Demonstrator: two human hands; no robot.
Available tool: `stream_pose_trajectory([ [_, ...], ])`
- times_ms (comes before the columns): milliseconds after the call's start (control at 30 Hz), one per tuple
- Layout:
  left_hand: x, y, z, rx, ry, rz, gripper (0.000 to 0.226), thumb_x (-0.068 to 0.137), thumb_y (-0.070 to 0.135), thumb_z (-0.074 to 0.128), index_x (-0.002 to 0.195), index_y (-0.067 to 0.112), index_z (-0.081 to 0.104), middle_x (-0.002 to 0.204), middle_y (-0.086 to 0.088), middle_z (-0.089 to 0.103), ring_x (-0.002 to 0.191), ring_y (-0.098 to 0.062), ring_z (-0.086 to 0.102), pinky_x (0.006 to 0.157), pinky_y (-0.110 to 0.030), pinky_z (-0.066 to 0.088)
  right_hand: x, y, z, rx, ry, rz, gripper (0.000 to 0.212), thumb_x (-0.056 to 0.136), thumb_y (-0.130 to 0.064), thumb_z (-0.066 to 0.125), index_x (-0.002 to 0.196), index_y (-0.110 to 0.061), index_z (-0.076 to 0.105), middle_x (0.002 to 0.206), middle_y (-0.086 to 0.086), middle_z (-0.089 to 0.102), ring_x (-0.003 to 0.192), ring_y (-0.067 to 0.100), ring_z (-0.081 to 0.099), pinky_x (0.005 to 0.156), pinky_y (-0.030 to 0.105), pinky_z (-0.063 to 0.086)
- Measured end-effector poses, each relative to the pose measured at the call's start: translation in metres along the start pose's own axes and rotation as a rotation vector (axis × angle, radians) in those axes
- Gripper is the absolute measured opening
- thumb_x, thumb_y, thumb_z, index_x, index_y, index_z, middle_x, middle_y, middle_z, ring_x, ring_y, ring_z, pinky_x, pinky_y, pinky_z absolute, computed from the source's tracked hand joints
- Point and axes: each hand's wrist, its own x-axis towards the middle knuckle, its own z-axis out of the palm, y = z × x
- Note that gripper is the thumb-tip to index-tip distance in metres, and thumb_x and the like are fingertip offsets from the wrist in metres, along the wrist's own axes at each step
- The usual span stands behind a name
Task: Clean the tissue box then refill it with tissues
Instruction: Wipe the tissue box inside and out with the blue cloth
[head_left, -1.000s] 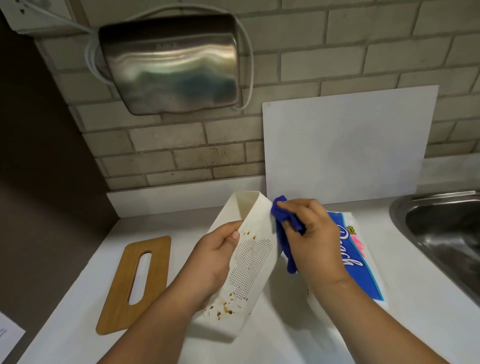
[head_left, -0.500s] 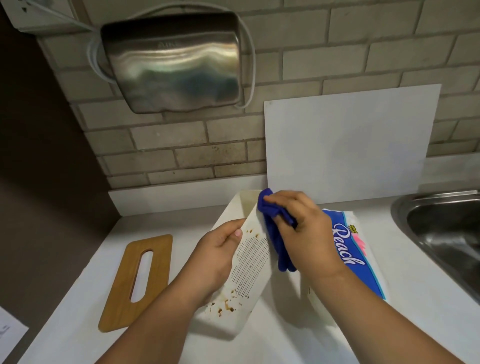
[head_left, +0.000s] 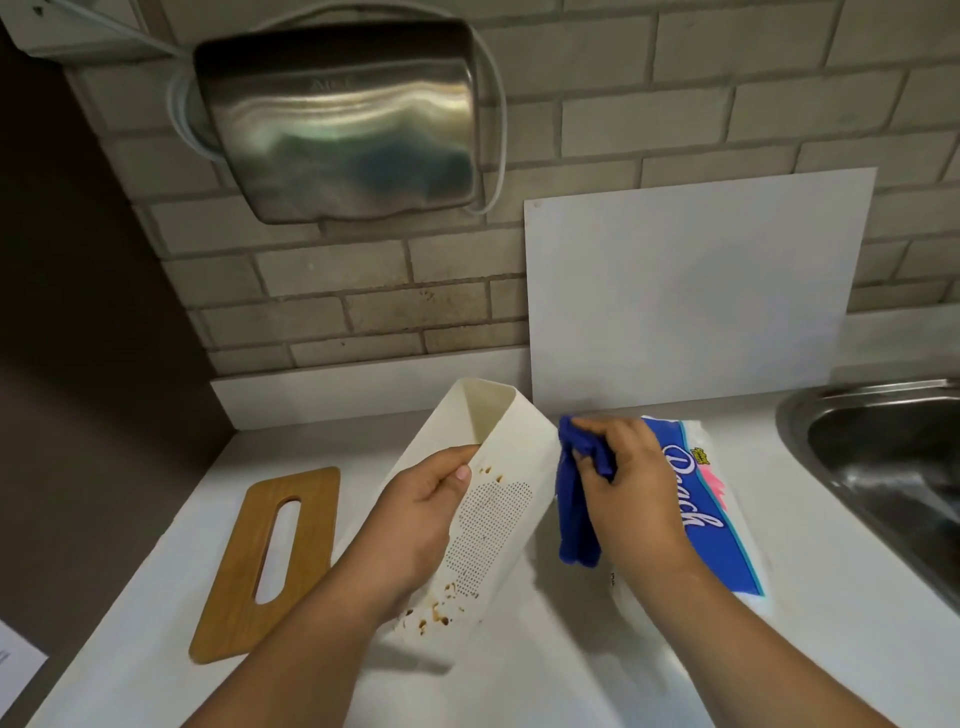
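Note:
My left hand (head_left: 415, 514) grips the white tissue box (head_left: 506, 467) by its long edge and holds it tilted above the counter, open end towards the wall. Brown stains dot its dotted side near both ends. My right hand (head_left: 631, 493) holds a crumpled blue cloth (head_left: 574, 514) just to the right of the box, apart from its surface. Behind that hand lies a blue and white pack of tissues (head_left: 722, 525). The box's wooden lid (head_left: 270, 561) with a long slot lies flat on the counter at the left.
A steel sink (head_left: 883, 467) is set into the white counter (head_left: 519, 675) at the right. A white board (head_left: 691, 296) leans on the brick wall behind the box. A metal hand dryer (head_left: 337, 124) hangs on the wall above. Paper (head_left: 15, 670) shows at the lower left.
My right hand with the blue cloth has drawn back from the box's upper edge to its right side. The left hand keeps the box in the same tilted hold.

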Motion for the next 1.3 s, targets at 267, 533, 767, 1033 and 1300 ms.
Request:
stream_pose_trajectory([
  [267,0.006,0.007,0.001,-0.069,0.045,-0.056,0.03,0.102,0.022,0.044,0.102,0.04,0.068,0.103,0.007,0.074,0.099,-0.013,0.068,0.087,-0.032,0.052,-0.017,-0.007,0.006,0.075,0.034,-0.088,0.032,0.079,0.009,0.065,0.098,-0.017,0.07,0.098,-0.011,0.053,0.095,0.0,0.056,0.078,-0.002,0.035],
  [533,0.007,0.006,0.003,-0.173,0.068,-0.098,0.028,0.101,0.022,0.045,0.103,0.035,0.07,0.101,0.002,0.075,0.095,-0.019,0.069,0.087,-0.038,0.053,-0.022,-0.011,0.006,0.104,-0.04,-0.139,0.034,0.08,0.007,0.067,0.097,-0.023,0.069,0.097,-0.021,0.052,0.096,-0.011,0.053,0.079,-0.001,0.037],
  [767,0.008,0.003,0.003,-0.19,0.047,-0.085,0.03,0.101,0.021,0.044,0.101,0.036,0.07,0.102,-0.001,0.075,0.095,-0.02,0.07,0.083,-0.035,0.055,-0.026,-0.018,0.01,0.158,-0.152,-0.244,0.035,0.081,0.011,0.063,0.093,-0.022,0.068,0.093,-0.021,0.057,0.093,-0.014,0.054,0.076,0.001,0.04],
  [1033,0.007,0.004,0.004,-0.192,0.022,-0.07,0.029,0.101,0.019,0.045,0.102,0.032,0.071,0.095,0.005,0.076,0.091,-0.014,0.071,0.081,-0.03,0.054,-0.02,-0.018,0.011,0.06,-0.098,-0.353,0.032,0.077,0.01,0.064,0.099,-0.012,0.072,0.093,-0.021,0.056,0.097,-0.014,0.052,0.083,0.001,0.037],
  [1300,0.004,0.001,-0.008,-0.205,-0.152,-0.11,0.028,0.1,0.024,0.045,0.105,0.035,0.07,0.103,0.02,0.073,0.103,0.008,0.062,0.087,-0.013,0.045,-0.023,-0.026,0.015,0.007,-0.23,-0.514,0.035,0.07,-0.002,0.067,0.104,-0.01,0.071,0.103,-0.007,0.059,0.098,0.002,0.053,0.086,0.006,0.042],
])
